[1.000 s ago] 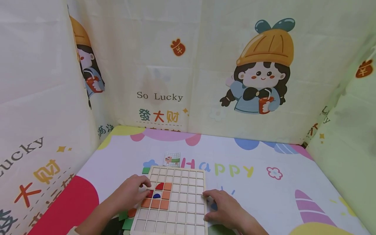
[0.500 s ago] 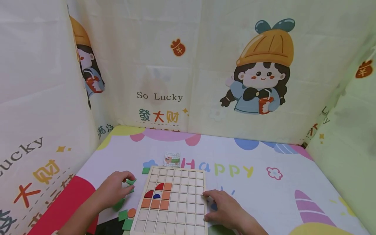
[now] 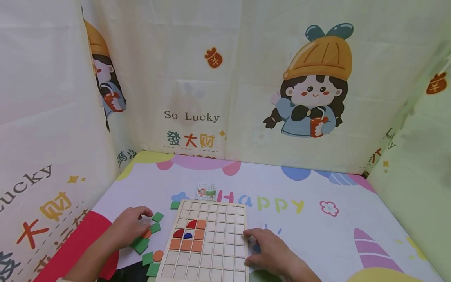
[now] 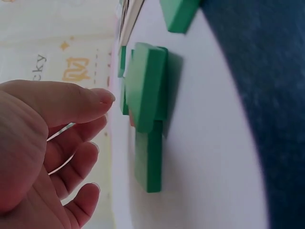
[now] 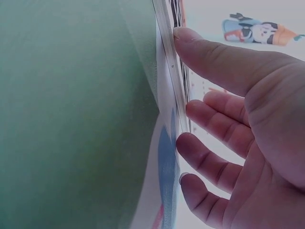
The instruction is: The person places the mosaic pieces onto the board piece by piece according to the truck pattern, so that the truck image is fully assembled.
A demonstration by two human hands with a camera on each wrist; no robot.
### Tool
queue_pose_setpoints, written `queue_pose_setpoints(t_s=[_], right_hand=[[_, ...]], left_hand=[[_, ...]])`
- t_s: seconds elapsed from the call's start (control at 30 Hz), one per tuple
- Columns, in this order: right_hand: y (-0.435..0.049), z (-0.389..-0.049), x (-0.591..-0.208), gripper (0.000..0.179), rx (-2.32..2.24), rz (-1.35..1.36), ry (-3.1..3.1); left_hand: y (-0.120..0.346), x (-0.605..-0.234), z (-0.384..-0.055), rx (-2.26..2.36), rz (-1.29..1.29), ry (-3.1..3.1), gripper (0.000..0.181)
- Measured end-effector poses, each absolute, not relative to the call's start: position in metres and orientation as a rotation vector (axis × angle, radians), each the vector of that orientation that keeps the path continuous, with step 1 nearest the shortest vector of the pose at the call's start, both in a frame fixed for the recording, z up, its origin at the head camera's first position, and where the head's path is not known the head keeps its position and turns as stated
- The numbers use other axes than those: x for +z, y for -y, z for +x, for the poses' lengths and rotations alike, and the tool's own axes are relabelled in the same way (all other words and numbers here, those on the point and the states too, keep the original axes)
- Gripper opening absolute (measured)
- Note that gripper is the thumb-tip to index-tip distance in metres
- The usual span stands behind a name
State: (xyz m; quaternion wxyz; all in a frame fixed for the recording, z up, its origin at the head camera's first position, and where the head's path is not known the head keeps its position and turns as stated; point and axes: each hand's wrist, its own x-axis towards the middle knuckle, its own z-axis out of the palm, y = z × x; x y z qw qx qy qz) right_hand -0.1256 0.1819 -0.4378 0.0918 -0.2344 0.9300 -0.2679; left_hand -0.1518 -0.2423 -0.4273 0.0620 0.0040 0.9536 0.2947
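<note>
A wooden grid board (image 3: 220,258) lies on the table with orange square tiles (image 3: 186,244), red quarter-round tiles (image 3: 178,233) and a blue half-round tile (image 3: 188,235) in its left cells. To the left of the board, my left hand (image 3: 128,227) hovers over loose green square tiles (image 3: 155,227), thumb and fingers apart. In the left wrist view no tile sits between its fingers, and a stack of green tiles (image 4: 145,88) is just beyond the thumb tip. My right hand (image 3: 269,250) touches the board's right edge with fingertips and thumb; its fingers are relaxed.
Behind the board stands a small picture card (image 3: 206,192) with a gridded animal figure. A single green tile (image 3: 175,205) is by the board's upper left corner. Orange round tiles (image 3: 158,255) lie among the green ones. Printed cloth walls (image 3: 246,90) enclose the table.
My left hand has moved left from the red tile on the board to the loose green tiles. More of the red tile now shows. The right hand has stayed at the board's edge.
</note>
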Motion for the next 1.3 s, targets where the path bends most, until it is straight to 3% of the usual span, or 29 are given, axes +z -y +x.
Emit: queue_pose_setpoints(t_s=[1.3], right_hand=[[-0.18, -0.125, -0.436, 0.066, -0.806, -0.707, -2.765]], left_hand=[[0.239, -0.437, -0.172, 0.895, 0.091, -2.859, 0.041]])
